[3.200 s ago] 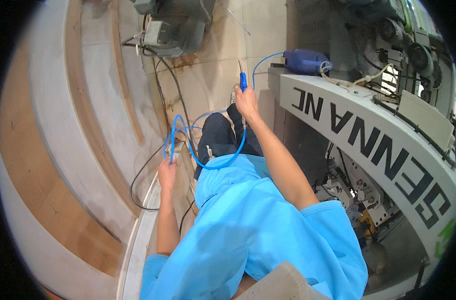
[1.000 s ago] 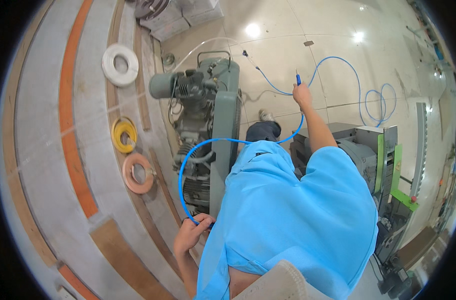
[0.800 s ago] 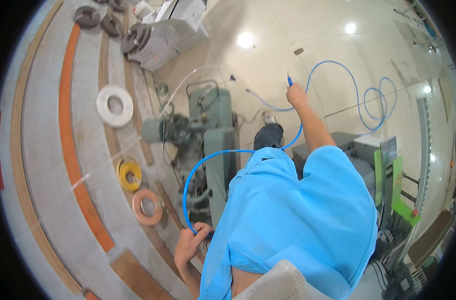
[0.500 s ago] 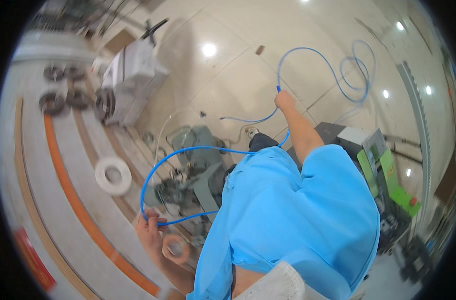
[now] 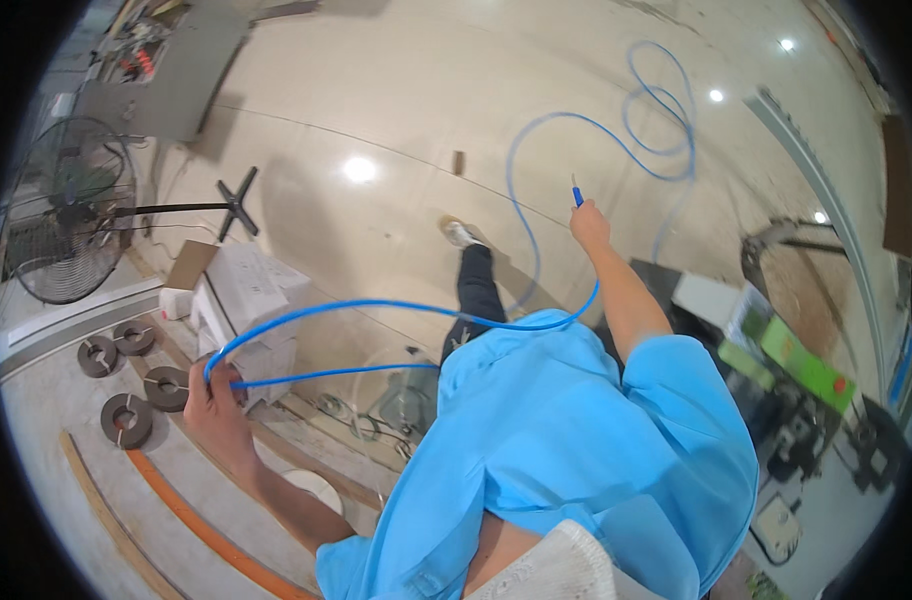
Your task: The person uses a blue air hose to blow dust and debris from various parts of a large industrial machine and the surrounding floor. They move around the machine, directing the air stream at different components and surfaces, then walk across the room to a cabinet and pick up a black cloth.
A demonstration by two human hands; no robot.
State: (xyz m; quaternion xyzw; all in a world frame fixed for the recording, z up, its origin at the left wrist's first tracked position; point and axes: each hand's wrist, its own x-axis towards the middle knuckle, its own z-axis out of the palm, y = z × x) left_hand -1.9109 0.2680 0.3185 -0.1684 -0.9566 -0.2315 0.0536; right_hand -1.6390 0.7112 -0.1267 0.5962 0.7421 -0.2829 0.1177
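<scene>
A long blue cable (image 5: 376, 304), or perhaps thin hose, arcs across in front of my body between my two hands. My left hand (image 5: 218, 408) is closed around it at the left, above the ringed weights, and a second stretch runs from there back toward my waist. Out over the floor, my right hand (image 5: 590, 226) is wrapped round an end piece with a blue sleeve (image 5: 577, 194) and a thin pale tip pointing away from me. More of the blue line lies in loose loops on the tiles ahead. What the fingers cover is hidden.
Slotted dark rings (image 5: 127, 420) lie on the bench at left, near an orange strip (image 5: 191, 520). A white box (image 5: 251, 285) and a standing fan (image 5: 64, 212) are farther off. Right of me is a machine with a green panel (image 5: 806, 365) and a long metal rail (image 5: 811, 160).
My body has moved forward. My left hand has gone forward and left with the cable, and the pale tip now shows beyond my right hand. The fan has come into view.
</scene>
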